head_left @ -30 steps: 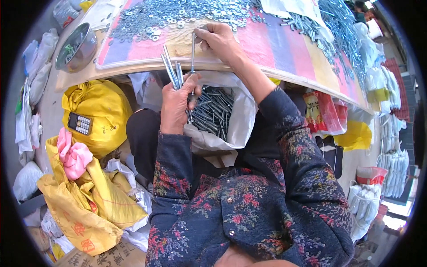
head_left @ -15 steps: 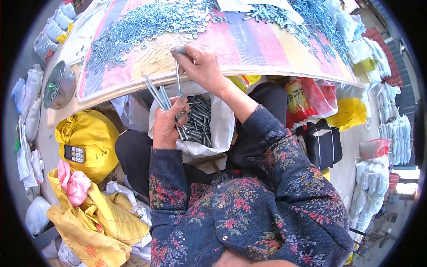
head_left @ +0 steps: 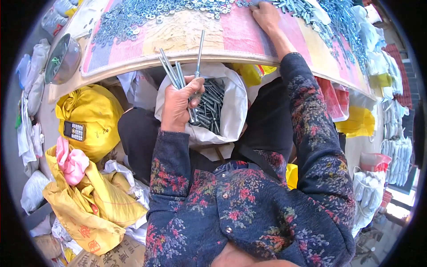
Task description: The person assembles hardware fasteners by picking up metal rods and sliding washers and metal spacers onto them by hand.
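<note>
My left hand is closed around several long thin metal bolts above an open white sack. One bolt stands upright at the thumb, with a nut or collar low on its shaft. The sack holds many dark metal bolts. My right hand is stretched out to the tabletop, its fingers bent together at the edge of a heap of short metal tubes. Anything between those fingertips is too small to make out. Loose washers spread to its left.
The table has a striped cloth. A heap of long bolts lies at its far right. A metal bowl stands at the left edge. Below are a yellow bag with a phone on it and a pink cloth.
My right hand has left the upright bolt and reached far right across the table. The left hand still grips its bolts. The view has shifted slightly.
</note>
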{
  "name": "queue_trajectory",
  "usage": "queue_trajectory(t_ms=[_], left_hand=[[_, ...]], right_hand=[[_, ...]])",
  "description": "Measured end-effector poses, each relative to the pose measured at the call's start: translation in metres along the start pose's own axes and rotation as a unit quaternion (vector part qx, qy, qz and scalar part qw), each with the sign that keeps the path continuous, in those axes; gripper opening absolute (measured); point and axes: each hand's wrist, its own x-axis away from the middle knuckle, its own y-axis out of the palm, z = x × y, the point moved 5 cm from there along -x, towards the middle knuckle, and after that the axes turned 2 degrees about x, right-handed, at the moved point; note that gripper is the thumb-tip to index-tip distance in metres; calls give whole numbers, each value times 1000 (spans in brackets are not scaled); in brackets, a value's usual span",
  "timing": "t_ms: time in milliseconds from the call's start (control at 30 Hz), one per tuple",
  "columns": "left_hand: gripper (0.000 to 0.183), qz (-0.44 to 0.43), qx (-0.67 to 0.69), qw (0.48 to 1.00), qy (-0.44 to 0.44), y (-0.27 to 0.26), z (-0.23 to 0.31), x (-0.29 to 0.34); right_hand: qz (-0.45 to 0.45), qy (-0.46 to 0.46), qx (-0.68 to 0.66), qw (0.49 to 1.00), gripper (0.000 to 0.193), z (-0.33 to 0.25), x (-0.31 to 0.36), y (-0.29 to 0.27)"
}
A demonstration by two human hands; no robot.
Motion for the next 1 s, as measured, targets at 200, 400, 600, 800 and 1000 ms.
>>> queue_trajectory(t_ms=[200, 400, 600, 800, 1000], left_hand=[[13, -2, 4, 1000, 15, -12, 1, 5], [13, -6, -32, 999, 27, -8, 9, 17], [11, -20, 3, 1000, 18, -30, 15, 20], [16, 67, 28, 990, 125, -45, 35, 26], [10, 111, 34, 969, 219, -60, 49, 29]], right_hand=[[-177, 107, -168, 964, 31, -155, 51, 31], [-270, 171, -227, 920, 27, -194, 61, 34], [-416, 95, -196, 883, 25, -234, 66, 58], [-314, 330, -425, 783, 53, -258, 120, 91], [-280, 338, -540, 718, 65, -295, 138, 86]])
